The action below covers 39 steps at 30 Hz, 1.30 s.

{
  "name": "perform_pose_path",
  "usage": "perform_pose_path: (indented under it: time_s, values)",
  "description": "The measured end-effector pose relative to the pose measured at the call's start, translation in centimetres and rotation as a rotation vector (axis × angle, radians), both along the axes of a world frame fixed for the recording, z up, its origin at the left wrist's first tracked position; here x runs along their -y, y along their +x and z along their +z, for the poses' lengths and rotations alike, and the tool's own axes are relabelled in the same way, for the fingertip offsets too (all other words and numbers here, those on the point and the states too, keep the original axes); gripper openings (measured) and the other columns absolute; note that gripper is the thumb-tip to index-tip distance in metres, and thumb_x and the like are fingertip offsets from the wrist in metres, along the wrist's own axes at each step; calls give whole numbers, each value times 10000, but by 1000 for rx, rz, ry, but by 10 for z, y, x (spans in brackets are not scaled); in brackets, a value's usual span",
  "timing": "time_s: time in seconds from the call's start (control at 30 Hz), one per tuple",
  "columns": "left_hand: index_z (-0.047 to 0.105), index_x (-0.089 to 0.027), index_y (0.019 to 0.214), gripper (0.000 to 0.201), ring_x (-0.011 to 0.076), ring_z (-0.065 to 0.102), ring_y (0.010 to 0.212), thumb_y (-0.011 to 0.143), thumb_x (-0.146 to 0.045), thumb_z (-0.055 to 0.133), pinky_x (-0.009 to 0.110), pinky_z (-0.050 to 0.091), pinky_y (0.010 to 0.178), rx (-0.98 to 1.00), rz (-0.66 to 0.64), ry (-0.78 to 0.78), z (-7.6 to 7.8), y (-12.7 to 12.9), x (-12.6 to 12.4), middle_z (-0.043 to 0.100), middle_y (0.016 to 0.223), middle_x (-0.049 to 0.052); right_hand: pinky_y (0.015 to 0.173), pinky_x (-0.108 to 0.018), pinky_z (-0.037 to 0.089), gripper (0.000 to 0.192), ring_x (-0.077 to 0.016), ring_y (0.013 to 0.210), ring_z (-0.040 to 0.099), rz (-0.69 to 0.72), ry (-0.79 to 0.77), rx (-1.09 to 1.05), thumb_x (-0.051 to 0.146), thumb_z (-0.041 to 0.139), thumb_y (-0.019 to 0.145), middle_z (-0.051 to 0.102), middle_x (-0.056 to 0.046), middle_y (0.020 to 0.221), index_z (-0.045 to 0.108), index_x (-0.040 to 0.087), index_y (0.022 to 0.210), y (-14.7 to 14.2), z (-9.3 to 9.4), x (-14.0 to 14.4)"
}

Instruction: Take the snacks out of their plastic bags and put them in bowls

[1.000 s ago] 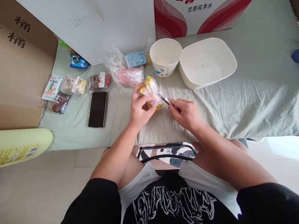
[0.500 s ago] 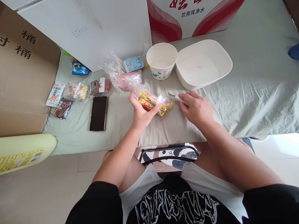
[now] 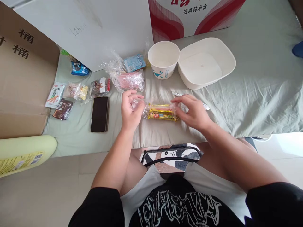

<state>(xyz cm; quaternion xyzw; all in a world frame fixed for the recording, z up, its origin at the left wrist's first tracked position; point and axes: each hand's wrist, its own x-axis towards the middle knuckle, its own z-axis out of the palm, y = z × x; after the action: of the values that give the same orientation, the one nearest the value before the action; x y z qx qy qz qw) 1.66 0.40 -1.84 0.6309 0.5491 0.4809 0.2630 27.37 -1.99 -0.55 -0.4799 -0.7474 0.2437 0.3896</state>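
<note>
Remotely I'm watching the left hand [image 3: 130, 108] and right hand [image 3: 193, 113] pinching crinkled clear plastic film [image 3: 145, 110] around slim yellow foil packets [image 3: 163, 115] between them, worrying that hard tugging beside the silver metal knife [image 3: 177, 94] risks nicking fingers.

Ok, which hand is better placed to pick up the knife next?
Probably the right: the right hand partly covers the knife in this view, its ends showing on either side. The left hand is farther off, across the bars, fingers at the wrap.
</note>
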Motion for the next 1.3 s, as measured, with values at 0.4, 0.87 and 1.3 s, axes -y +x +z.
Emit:
perform_pose_path:
  time_s: [0.4, 0.87, 1.3]
  values:
    - [652, -220, 1101, 343, 229, 669, 1098, 768, -137, 652, 363, 562, 916, -380, 117, 254, 9, -31, 8, 656, 1190, 85, 702, -361, 474, 11, -185, 754, 610, -225, 308, -202, 269, 592, 949, 625, -9, 831, 585, 262, 952, 29, 15, 11]
    - [650, -211, 973, 156, 136, 635, 766, 863, -110, 604, 255, 484, 665, -361, 271, 27, 16, -20, 1, 691, 873, 13, 813, -410, 474, 72, -269, 984, 684, -122, 239, 376, 179, 598, 927, 744, -92, 1097, 642, 231, 905, 11, 13, 22]
    - [614, -218, 942, 143, 132, 622, 775, 865, -100, 590, 246, 473, 681, -314, 241, -3, 15, -16, -3, 673, 884, 9, 859, -415, 551, 229, -249, 1030, 715, 52, 434, 263, 91, 602, 891, 753, -66, 1156, 627, 271, 1030, 8, 33, 41]
